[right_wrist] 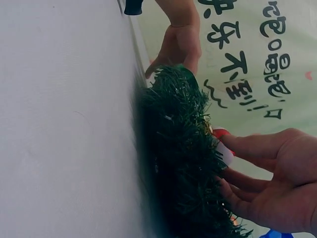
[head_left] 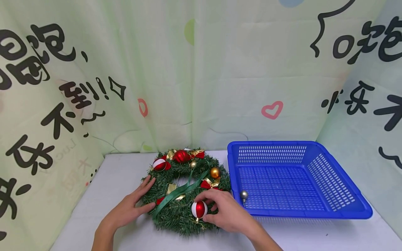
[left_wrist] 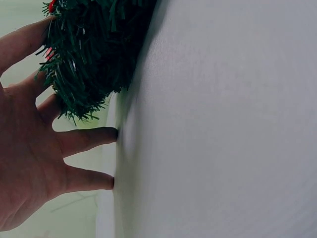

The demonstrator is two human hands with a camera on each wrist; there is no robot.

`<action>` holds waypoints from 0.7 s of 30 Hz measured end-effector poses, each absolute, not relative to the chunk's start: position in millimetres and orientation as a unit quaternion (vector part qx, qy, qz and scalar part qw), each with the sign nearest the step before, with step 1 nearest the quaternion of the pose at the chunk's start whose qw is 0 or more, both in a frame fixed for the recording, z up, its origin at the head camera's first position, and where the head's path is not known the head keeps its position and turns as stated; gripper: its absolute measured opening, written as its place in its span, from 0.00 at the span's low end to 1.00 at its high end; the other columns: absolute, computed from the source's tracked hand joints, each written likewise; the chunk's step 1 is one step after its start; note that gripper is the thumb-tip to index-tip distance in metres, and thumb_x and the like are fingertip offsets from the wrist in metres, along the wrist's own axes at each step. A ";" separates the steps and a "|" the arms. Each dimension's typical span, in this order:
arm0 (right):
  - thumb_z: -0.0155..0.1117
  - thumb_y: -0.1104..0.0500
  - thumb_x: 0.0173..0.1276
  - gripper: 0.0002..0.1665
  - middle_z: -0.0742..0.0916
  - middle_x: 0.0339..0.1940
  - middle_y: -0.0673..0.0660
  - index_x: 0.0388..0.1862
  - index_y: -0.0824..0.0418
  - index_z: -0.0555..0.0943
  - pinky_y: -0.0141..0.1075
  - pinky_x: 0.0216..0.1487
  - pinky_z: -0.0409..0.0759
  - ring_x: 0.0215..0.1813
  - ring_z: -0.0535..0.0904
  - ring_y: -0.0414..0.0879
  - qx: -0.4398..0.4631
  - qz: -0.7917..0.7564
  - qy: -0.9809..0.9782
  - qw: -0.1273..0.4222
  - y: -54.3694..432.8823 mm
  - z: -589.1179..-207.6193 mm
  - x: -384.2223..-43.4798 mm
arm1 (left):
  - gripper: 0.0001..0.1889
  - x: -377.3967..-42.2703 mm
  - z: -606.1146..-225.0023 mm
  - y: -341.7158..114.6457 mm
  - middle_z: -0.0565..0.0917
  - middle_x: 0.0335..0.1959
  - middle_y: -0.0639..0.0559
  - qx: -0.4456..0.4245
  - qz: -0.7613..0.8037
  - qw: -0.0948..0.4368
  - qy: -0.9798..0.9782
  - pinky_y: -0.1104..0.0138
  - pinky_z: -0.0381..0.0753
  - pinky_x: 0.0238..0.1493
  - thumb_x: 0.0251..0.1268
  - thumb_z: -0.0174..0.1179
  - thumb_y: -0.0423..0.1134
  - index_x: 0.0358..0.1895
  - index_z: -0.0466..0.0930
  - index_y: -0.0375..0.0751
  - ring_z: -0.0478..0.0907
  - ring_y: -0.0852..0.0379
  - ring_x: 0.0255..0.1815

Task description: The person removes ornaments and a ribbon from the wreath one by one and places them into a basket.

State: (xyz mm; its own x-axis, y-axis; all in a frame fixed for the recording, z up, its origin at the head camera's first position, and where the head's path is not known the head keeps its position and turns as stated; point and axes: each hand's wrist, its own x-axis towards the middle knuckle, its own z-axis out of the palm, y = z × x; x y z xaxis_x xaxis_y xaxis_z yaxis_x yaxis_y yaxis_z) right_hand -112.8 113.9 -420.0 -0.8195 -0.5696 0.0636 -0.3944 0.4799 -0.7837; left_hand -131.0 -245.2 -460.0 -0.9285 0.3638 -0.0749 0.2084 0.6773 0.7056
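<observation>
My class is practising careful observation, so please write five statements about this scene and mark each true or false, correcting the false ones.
1. In the head view, the blue basket stands to the right of the wreath. True.
2. The left hand holds a gold bauble. False: it holds no bauble; its fingers are spread against the wreath.
3. The right hand pinches a red-and-white bauble. True.
4. Three silver baubles lie in the basket. False: only one silver bauble shows there.
5. The long ribbon crossing the wreath is red. False: it is green.
</observation>
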 end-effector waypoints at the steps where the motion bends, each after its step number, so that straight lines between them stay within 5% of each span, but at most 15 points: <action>1: 0.79 0.63 0.61 0.25 0.87 0.51 0.44 0.56 0.47 0.85 0.33 0.43 0.84 0.48 0.83 0.40 -0.282 -0.426 0.854 0.102 113.5 -420.6 -113.0 | 0.42 -131.0 -459.7 -245.2 0.43 0.88 0.50 0.157 0.370 0.106 0.909 0.31 0.64 0.71 0.76 0.60 0.58 0.86 0.50 0.60 0.49 0.31 0.84; 21: 0.79 0.66 0.61 0.24 0.87 0.47 0.43 0.53 0.46 0.86 0.32 0.43 0.84 0.47 0.83 0.42 -0.262 -0.426 0.860 0.096 109.5 -421.4 -112.1 | 0.42 -129.3 -457.9 -243.6 0.43 0.88 0.50 0.156 0.373 0.107 0.908 0.30 0.62 0.72 0.76 0.60 0.57 0.86 0.49 0.58 0.49 0.31 0.84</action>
State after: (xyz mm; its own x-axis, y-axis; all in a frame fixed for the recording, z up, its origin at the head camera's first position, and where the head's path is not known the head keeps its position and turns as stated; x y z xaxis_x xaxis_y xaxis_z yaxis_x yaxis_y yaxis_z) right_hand -112.1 109.5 -421.4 -0.8441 -0.5331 0.0579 -0.3690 0.4991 -0.7841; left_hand -129.3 -243.6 -457.9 -0.9287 0.3625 -0.0785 0.2026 0.6730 0.7114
